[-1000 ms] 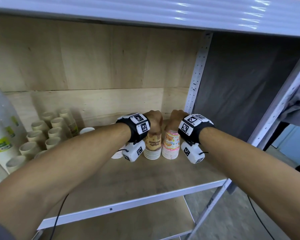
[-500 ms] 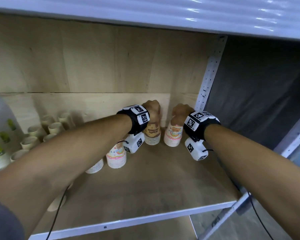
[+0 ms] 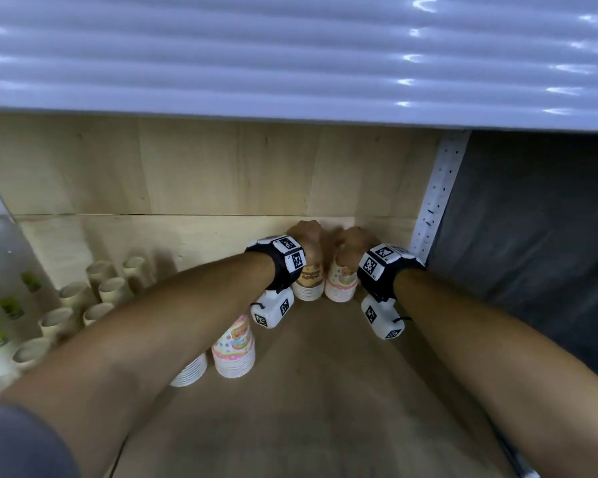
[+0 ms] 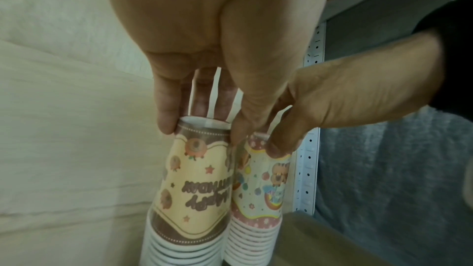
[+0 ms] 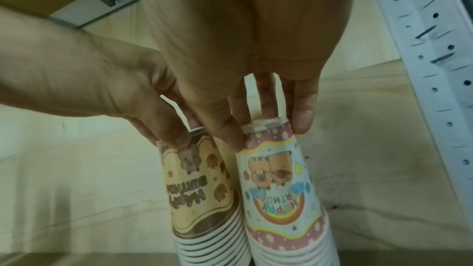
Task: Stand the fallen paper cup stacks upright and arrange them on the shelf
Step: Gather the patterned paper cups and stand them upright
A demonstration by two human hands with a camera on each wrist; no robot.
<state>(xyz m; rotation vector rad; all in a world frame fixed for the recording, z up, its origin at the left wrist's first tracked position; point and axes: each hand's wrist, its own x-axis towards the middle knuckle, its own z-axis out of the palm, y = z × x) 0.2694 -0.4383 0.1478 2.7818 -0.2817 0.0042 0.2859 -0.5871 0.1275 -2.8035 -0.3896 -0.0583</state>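
Two printed paper cup stacks stand mouth-down, side by side, at the back right corner of the wooden shelf. My left hand pinches the top of the brown-and-cream stack. My right hand pinches the top of the pink rainbow stack. The stacks touch each other. A third pink printed stack stands upright nearer the front, under my left forearm. Beside it a white stack is partly hidden by that arm.
Several plain beige cups stand mouth-up at the left. A wrapped tall stack of cups with green labels leans at the far left. A perforated white upright and a dark side panel close the right side. An upper shelf hangs overhead.
Both hands have carried their stacks deeper toward the back right corner of the shelf, still side by side. My view has moved closer and lower.
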